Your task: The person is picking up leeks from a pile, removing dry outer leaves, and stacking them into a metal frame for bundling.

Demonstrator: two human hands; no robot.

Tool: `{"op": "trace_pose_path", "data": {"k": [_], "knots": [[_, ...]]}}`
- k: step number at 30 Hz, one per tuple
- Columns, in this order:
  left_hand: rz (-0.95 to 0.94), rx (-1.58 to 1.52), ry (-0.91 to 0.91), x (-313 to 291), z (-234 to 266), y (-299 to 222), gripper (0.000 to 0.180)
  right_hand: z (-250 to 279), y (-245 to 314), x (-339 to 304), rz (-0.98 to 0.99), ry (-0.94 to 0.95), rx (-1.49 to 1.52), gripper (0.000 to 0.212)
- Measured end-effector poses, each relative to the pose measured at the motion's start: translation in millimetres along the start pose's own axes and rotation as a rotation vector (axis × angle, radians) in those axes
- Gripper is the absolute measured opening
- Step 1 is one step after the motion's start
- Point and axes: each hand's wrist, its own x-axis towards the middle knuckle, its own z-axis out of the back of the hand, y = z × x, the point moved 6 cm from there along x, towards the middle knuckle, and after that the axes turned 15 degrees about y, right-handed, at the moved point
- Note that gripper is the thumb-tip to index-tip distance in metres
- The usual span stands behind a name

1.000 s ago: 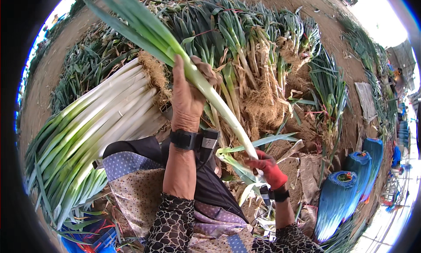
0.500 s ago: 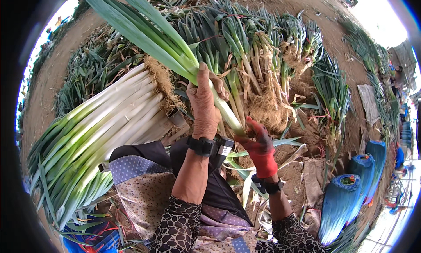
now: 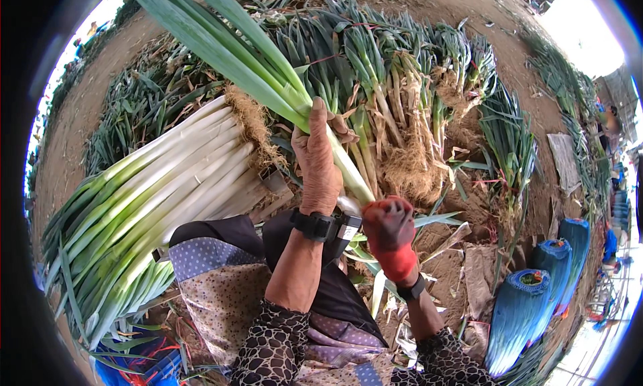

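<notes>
A long leek [image 3: 351,170] slants across the middle, its green leaves up to the far left and its pale stalk down to the right. My bare left hand [image 3: 317,168] is closed around it just below where the leaves fan out. In a red, dirt-darkened glove, my right hand [image 3: 390,233] is closed in a fist at the stalk's lower end, which its fingers hide. To the left of my hands lies a stack of cleaned leeks [image 3: 191,168], white stalks side by side, with brown roots [image 3: 251,121] toward my left hand.
Untrimmed leeks [image 3: 365,71] with dry leaves and roots lie in bundles beyond my hands. Several blue wrapped bundles [image 3: 519,312] stand at the right. A blue crate [image 3: 151,362] with red strings sits at the lower left. Cut leaves litter the soil.
My right hand has gone from extended fingers beside the stalk's lower end to a fist over it. My left hand and the leek have shifted slightly right.
</notes>
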Motion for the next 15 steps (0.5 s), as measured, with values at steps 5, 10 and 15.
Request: {"op": "trace_pose_path", "data": {"k": [5, 10, 15], "knots": [[-0.032, -0.071, 0.106, 2, 2, -1, 0.037, -32, 26, -69, 0.236, 0.151, 0.059, 0.013], [-0.044, -0.013, 0.104, 2, 4, -18, 0.039, -65, -6, -164, 0.062, 0.506, 0.391, 0.012], [-0.055, -0.067, 0.176, 8, 4, -17, 0.041, -76, -45, -259, -0.159, 0.673, 0.244, 0.006]]}}
